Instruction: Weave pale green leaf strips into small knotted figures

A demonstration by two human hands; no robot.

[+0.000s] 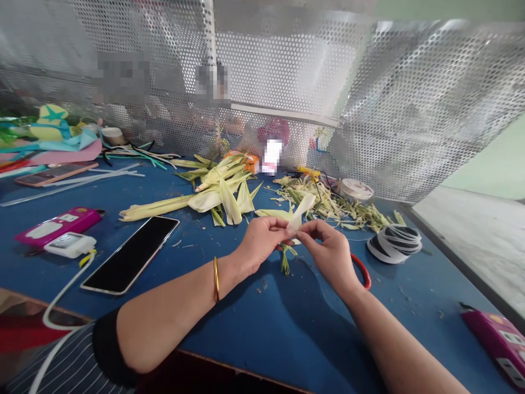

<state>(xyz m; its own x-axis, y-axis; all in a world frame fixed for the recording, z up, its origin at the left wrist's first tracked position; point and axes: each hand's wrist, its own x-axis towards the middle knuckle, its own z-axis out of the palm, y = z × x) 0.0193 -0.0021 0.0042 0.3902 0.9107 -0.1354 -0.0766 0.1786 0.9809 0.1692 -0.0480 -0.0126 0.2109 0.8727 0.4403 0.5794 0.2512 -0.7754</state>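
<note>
Between my two hands, a pale strip of corn husk [302,212] stands up from the pinched fingertips. My left hand [266,241], with a gold bangle on its wrist, grips the lower end of the husk. From the other side, the thumb and forefinger of my right hand [328,249] pinch close to the same spot. Below the left fingers a small tied green bundle [285,261] shows; whether it is joined to the husk I cannot tell. Partly hidden behind my right wrist is a red loop handle [361,272].
Corn husks [221,191] and shredded scraps [328,200] lie across the back. A spool of white line [394,243] and a tape roll [356,189] sit right. Leftward are a black phone [133,254] and a purple power strip [59,225]. Perforated metal mesh [283,65] closes off the far side.
</note>
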